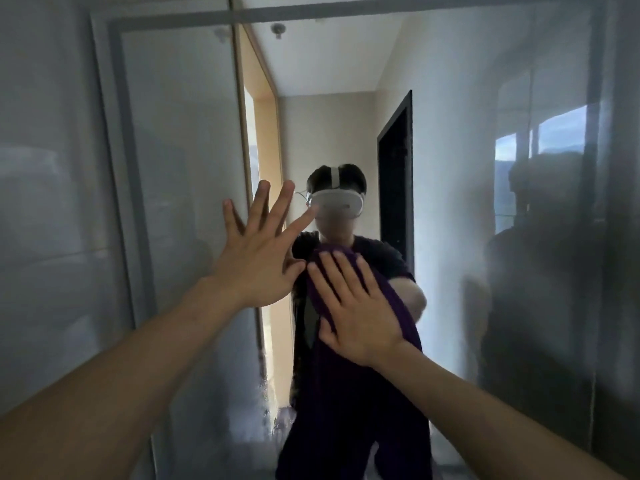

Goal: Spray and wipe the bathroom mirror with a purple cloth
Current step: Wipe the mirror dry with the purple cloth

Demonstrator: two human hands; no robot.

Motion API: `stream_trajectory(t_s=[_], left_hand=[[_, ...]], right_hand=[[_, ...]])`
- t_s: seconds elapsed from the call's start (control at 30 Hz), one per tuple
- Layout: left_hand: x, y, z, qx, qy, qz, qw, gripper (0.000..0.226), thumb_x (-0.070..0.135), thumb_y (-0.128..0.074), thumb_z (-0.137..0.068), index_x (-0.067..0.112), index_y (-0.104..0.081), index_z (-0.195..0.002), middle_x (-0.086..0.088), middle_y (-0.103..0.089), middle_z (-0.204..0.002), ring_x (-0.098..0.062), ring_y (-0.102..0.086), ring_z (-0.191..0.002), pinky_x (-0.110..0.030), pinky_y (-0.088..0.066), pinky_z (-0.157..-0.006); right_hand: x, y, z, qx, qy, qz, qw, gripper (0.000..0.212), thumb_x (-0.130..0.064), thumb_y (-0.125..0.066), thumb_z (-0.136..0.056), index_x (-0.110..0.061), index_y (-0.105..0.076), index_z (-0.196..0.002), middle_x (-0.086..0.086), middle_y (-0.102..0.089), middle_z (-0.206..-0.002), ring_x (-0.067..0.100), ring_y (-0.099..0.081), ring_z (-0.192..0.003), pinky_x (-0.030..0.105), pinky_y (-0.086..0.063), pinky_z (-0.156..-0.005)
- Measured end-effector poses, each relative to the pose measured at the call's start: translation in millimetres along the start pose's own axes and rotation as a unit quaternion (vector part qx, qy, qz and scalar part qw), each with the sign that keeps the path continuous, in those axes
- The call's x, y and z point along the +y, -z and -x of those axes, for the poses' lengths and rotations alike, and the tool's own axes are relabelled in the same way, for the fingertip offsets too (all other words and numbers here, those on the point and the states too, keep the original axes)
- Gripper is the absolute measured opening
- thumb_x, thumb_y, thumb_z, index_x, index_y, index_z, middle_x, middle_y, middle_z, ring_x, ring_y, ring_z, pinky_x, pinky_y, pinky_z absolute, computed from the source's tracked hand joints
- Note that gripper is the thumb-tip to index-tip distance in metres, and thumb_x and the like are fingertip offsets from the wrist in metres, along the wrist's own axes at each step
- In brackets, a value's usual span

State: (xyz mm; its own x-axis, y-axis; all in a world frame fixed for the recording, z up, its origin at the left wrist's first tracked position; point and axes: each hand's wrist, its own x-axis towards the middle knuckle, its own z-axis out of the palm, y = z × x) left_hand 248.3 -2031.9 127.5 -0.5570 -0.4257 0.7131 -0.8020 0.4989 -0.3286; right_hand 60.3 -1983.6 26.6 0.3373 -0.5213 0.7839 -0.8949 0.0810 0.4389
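Observation:
The bathroom mirror (pixel 450 168) fills almost the whole view, hazy and streaked toward the right and lower left. My right hand (pixel 353 306) lies flat with fingers spread on the purple cloth (pixel 401 306), pressing it against the glass near the centre. The cloth hangs down below the hand. My left hand (pixel 258 251) is up beside it to the left, palm toward the mirror, fingers wide apart, holding nothing. I cannot tell whether it touches the glass. No spray bottle is in view.
The mirror reflects a person in a dark shirt wearing a white headset, a hallway, a dark doorway (pixel 394 188) and a window at right. Wet droplets or smears (pixel 266 407) show low on the glass. A grey frame bar (pixel 311 12) runs along the top.

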Motion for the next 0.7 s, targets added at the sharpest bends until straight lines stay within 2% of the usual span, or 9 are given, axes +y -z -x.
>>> stream_trajectory(t_s=[0.1, 0.2, 0.3, 0.37, 0.43, 0.53, 0.6, 0.7], left_hand=[[-1, 1, -1, -0.003, 0.003, -0.008, 1.000, 0.088, 0.060, -0.044, -0.096, 0.046, 0.020, -0.155, 0.003, 0.042, -0.160, -0.033, 0.038, -0.148, -0.071, 0.014, -0.113], [-1, 1, -2, -0.014, 0.000, -0.009, 1.000, 0.087, 0.060, -0.042, -0.097, 0.046, 0.023, -0.154, 0.003, 0.045, -0.158, -0.033, 0.041, -0.145, -0.071, 0.015, -0.112], [-1, 5, -2, -0.039, -0.005, -0.015, 0.999, 0.081, 0.063, -0.033, -0.099, 0.046, 0.024, -0.153, 0.003, 0.046, -0.158, -0.032, 0.045, -0.142, -0.073, 0.011, -0.113], [-1, 14, -4, -0.059, -0.012, -0.008, 0.998, 0.076, 0.066, -0.028, -0.099, 0.048, 0.021, -0.154, 0.004, 0.043, -0.159, -0.032, 0.039, -0.146, -0.074, 0.006, -0.114], [-6, 29, -3, -0.074, -0.024, 0.018, 0.997, 0.074, 0.065, -0.031, -0.099, 0.049, 0.015, -0.155, 0.007, 0.035, -0.164, -0.030, 0.029, -0.152, -0.071, 0.000, -0.117], [-29, 49, 7, -0.038, -0.027, 0.026, 0.999, 0.081, 0.056, -0.046, -0.096, 0.043, 0.004, -0.158, 0.004, 0.014, -0.170, -0.029, 0.005, -0.156, -0.059, -0.016, -0.122], [-54, 54, 23, -0.043, 0.035, -0.026, 0.998, 0.092, 0.056, -0.055, -0.092, 0.040, 0.007, -0.158, -0.003, 0.014, -0.169, -0.035, 0.005, -0.155, -0.058, -0.015, -0.123], [-93, 45, 50, -0.081, 0.137, -0.094, 0.983, 0.109, 0.070, -0.058, -0.085, 0.039, 0.019, -0.156, -0.009, 0.024, -0.167, -0.041, 0.013, -0.154, -0.062, -0.007, -0.123]], right_hand=[[13, -7, 21, -0.017, 0.100, 0.042, 0.994, 0.084, -0.041, -0.050, -0.085, -0.012, -0.023, -0.159, 0.014, -0.023, -0.165, 0.029, -0.016, -0.153, 0.048, -0.008, -0.125], [42, -1, 22, -0.019, 0.129, 0.042, 0.991, 0.088, -0.041, -0.054, -0.083, -0.014, -0.022, -0.160, 0.010, -0.022, -0.166, 0.026, -0.017, -0.154, 0.046, -0.008, -0.126], [61, 10, 11, -0.011, 0.055, 0.046, 0.997, 0.089, -0.044, -0.052, -0.084, -0.014, -0.017, -0.161, 0.011, -0.016, -0.167, 0.026, -0.013, -0.155, 0.047, -0.009, -0.126], [62, 18, -1, 0.003, -0.018, 0.043, 0.999, 0.090, -0.045, -0.051, -0.085, -0.011, -0.017, -0.160, 0.013, -0.015, -0.167, 0.029, -0.012, -0.156, 0.048, -0.008, -0.126], [55, 23, -15, 0.008, -0.078, 0.033, 0.996, 0.091, -0.045, -0.050, -0.086, -0.010, -0.013, -0.161, 0.016, -0.013, -0.168, 0.031, -0.010, -0.156, 0.050, -0.007, -0.126], [40, 28, -34, 0.010, -0.141, 0.019, 0.990, 0.088, -0.044, -0.043, -0.089, -0.008, -0.008, -0.161, 0.018, -0.008, -0.168, 0.034, -0.005, -0.156, 0.053, -0.006, -0.125], [29, 31, -46, 0.015, -0.154, 0.013, 0.988, 0.086, -0.043, -0.039, -0.090, -0.007, -0.007, -0.161, 0.020, -0.008, -0.168, 0.036, -0.004, -0.155, 0.055, -0.005, -0.125], [3, 31, -67, 0.028, -0.131, -0.012, 0.991, 0.083, -0.042, -0.039, -0.091, -0.007, -0.010, -0.160, 0.020, -0.010, -0.167, 0.036, -0.007, -0.155, 0.054, -0.003, -0.125]])
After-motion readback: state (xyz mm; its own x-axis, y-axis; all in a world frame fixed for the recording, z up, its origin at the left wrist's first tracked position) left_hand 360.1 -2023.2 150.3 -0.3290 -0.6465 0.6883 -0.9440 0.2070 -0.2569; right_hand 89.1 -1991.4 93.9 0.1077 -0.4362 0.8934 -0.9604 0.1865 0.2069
